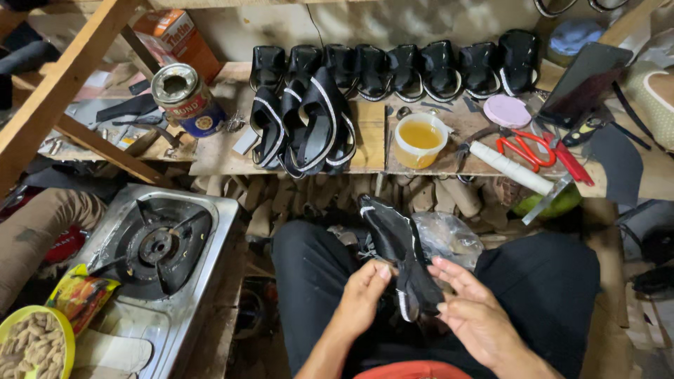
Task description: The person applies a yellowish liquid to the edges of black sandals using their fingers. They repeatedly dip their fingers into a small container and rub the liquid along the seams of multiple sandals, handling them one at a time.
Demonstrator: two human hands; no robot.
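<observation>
A black shoe upper with white trim [397,242] stands on end over my lap. My left hand [361,298] pinches its lower left edge. My right hand [472,309] cups its lower right side, with the fingers spread along the leather. A crumpled clear plastic bag [449,238] lies on my right thigh just behind the piece. On the wooden bench [368,130] ahead, a pile of similar black uppers [305,123] lies in front of a row of more of them [421,67].
A cup of yellow glue [420,139], red scissors [528,147], a white-handled tool [509,167], a pink lid [507,110] and a phone [586,81] sit on the bench. A tin can [186,98] stands at left. A single gas burner [160,249] and a bowl of peanuts [31,347] lie lower left.
</observation>
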